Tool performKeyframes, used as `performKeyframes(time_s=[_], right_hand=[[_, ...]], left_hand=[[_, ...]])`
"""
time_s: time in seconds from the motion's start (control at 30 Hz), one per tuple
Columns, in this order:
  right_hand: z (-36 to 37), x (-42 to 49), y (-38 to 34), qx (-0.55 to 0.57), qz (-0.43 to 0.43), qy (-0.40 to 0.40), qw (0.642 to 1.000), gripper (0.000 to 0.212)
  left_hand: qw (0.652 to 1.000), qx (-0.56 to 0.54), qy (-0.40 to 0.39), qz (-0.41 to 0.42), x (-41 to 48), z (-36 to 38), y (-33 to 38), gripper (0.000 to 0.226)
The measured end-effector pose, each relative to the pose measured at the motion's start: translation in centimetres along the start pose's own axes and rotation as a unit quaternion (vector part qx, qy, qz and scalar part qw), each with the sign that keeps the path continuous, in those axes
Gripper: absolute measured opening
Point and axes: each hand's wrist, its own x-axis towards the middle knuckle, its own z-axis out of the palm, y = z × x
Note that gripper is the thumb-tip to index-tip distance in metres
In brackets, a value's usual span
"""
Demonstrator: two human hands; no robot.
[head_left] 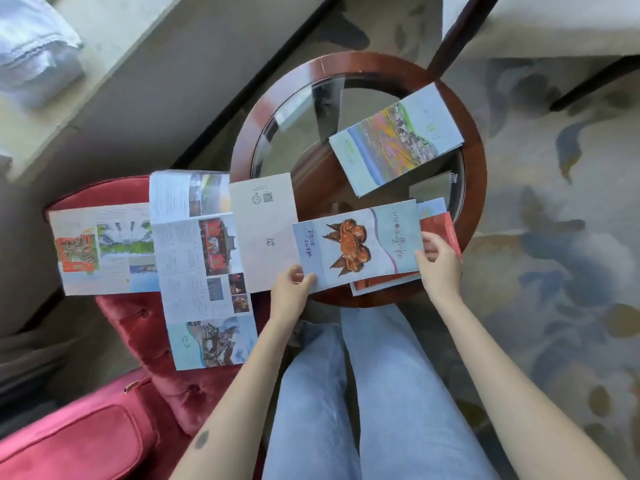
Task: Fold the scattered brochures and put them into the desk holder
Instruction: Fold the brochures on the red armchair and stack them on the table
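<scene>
A seated person in pale jeans [311, 393] leans over a round, glass-topped desk [349, 62] with a dark wooden rim, beside a red tufted chair [121, 317] on the left that serves as overflow space. Two unfolded brochures lie on the chair, a wide one [104, 247] at far left and a long multi-panel one [204, 271] running toward the near side, while a white sheet [263, 230] bridges the chair and the desk. A folded landscape brochure [398, 143] lies on the far right of the glass. At the near rim, the crab brochure [360, 245] lies over a red brochure [441, 230] and overhangs the desk edge. The left hand [289, 289] pinches its near-left corner, thumb on top, and the right hand [440, 268] grips its right edge with curled fingers. The paper looks thin, light and glossy, so it is likely floppy when opened out, stiffer once folded, and apt to slide on glass. Taking it by opposite edges, as here, and creasing along the printed panel lines should serve best. The bare glass at the far left gives the most working room. The rim, and the gap between chair and desk, are where sheets could slip off. The holder is not in view.
</scene>
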Motion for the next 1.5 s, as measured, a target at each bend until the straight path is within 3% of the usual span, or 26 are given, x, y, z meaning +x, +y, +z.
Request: performKeyframes(time_s=[0.17,0.53,0.97,1.13,1.33,1.43,1.5], right_hand=[[-1.5,3.1,0.3,0.007,0.026,0.025,0.999,0.026],[-2.0,11.7,-4.9,-0.021,-0.040,0.056,0.997,0.030],[-2.5,21.0,-7.6,-0.115,-0.094,0.101,0.984,0.031],[-1.9,21.4,-7.9,-0.154,-0.097,0.116,0.976,0.033],[-1.9,21.2,-7.7,-0.194,-0.095,0.109,0.970,0.036],[-1.7,20.9,-7.8,-0.236,-0.099,0.118,0.959,0.040],[-1.5,20.3,-7.9,-0.267,-0.145,0.131,0.944,0.042]], left_hand=[[1.000,0.018,0.006,0.022,2.2,2.2,3.2,0.019],[0.997,0.011,0.053,0.050,7.4,2.3,9.7,0.007],[0.998,0.024,0.037,0.039,12.5,5.4,15.7,0.002],[0.988,0.132,0.044,0.067,12.8,5.5,15.9,0.016],[0.968,0.228,0.051,0.091,12.1,5.8,15.9,0.015],[0.941,0.300,0.091,0.125,11.7,5.9,16.4,0.018],[0.923,0.321,0.137,0.159,11.2,6.4,17.2,0.018]])
